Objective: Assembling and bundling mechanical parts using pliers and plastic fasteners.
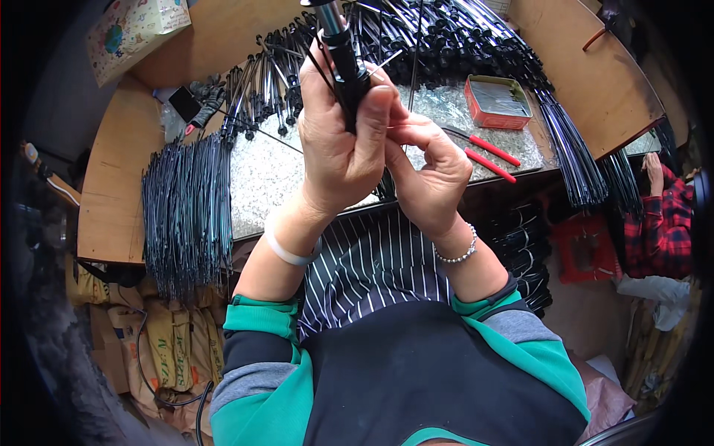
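My left hand (336,145) is wrapped round the black fitting of an umbrella frame (343,61), held up over the bench. A shiny metal shaft rises from the fitting, and thin dark ribs stick out around it. Close beside it, my right hand (431,175) has its thumb and forefinger pinched together near the base of the fitting. What lies between those fingertips is too small to make out. Just beyond the right hand, pliers (494,150) with red handles lie on the bench, their jaws partly hidden by that hand.
Many shafts with black fittings (476,44) are piled at the back. Bundles of thin dark ribs hang over the bench edge at left (186,212) and right (569,141). A red tin (500,120) stands on the speckled worktop (260,182). At far right is another person's checked sleeve (654,230).
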Action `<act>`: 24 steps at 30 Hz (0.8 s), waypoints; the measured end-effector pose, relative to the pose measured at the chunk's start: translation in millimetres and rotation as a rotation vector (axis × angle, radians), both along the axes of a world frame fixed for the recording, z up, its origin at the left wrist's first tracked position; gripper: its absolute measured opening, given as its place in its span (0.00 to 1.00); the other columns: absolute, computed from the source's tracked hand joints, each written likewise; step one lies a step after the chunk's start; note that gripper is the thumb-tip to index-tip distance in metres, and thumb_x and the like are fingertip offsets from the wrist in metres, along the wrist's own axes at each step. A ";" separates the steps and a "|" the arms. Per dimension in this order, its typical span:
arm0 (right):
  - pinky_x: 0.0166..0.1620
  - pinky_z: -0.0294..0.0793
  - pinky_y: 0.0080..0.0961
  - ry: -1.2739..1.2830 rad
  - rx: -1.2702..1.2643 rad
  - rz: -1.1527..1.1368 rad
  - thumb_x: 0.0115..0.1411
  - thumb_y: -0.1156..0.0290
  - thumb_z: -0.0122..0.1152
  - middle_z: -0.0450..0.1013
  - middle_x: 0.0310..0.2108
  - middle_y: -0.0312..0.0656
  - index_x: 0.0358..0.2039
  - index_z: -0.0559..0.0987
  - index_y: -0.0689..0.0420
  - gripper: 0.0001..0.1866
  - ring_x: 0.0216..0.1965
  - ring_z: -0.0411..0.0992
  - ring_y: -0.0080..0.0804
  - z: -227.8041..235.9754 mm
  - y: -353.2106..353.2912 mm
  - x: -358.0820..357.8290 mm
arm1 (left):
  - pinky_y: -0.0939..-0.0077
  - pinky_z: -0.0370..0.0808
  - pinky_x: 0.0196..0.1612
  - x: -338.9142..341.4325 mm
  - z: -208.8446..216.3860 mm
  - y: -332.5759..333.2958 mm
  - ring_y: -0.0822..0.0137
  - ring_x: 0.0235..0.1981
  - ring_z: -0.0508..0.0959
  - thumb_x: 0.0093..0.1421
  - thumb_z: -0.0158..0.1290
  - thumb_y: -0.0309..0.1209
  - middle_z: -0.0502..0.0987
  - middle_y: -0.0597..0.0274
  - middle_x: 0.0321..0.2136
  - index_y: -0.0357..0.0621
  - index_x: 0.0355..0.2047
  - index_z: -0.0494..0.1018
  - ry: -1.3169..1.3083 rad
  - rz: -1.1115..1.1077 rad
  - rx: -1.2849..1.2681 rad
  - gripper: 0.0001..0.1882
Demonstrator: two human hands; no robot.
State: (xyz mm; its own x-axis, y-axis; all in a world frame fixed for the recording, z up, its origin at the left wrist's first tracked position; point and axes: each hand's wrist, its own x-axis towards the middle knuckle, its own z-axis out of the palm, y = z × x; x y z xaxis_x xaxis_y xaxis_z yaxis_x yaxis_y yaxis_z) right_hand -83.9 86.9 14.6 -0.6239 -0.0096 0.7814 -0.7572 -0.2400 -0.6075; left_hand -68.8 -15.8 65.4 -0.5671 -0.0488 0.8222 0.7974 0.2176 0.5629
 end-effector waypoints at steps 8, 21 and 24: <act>0.44 0.66 0.25 0.019 0.160 -0.100 0.53 0.73 0.62 0.64 0.36 0.43 0.44 0.64 0.61 0.21 0.37 0.67 0.29 -45.1 7.7 14.0 | 0.89 0.60 0.13 14.5 2.9 4.5 0.80 0.10 0.61 0.63 0.42 0.29 0.65 0.65 0.17 0.35 0.57 0.45 0.032 0.027 0.121 0.26; 0.25 0.70 0.17 0.026 0.345 -0.104 0.52 0.81 0.60 0.72 0.21 0.39 0.34 0.74 0.64 0.08 0.20 0.70 0.25 -66.1 17.1 39.6 | 0.92 0.64 0.16 32.5 -20.2 -3.6 0.82 0.15 0.64 0.62 0.42 0.26 0.65 0.67 0.23 0.38 0.55 0.46 -0.137 0.092 0.302 0.24; 0.22 0.68 0.15 -0.047 0.343 -0.134 0.52 0.81 0.60 0.72 0.19 0.37 0.33 0.74 0.64 0.08 0.17 0.69 0.21 -69.4 18.6 44.0 | 0.92 0.63 0.16 42.2 -31.0 -1.5 0.82 0.15 0.64 0.62 0.41 0.25 0.65 0.67 0.23 0.39 0.56 0.46 -0.183 0.101 0.304 0.24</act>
State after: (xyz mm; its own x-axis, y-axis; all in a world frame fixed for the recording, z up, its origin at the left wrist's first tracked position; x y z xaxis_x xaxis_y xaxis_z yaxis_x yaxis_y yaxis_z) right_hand -39.9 105.4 -54.8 -0.6724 -0.1819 0.7175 -0.7376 0.0834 -0.6701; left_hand -26.6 -17.2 34.4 -0.6833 -0.3386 0.6468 0.6605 0.0908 0.7453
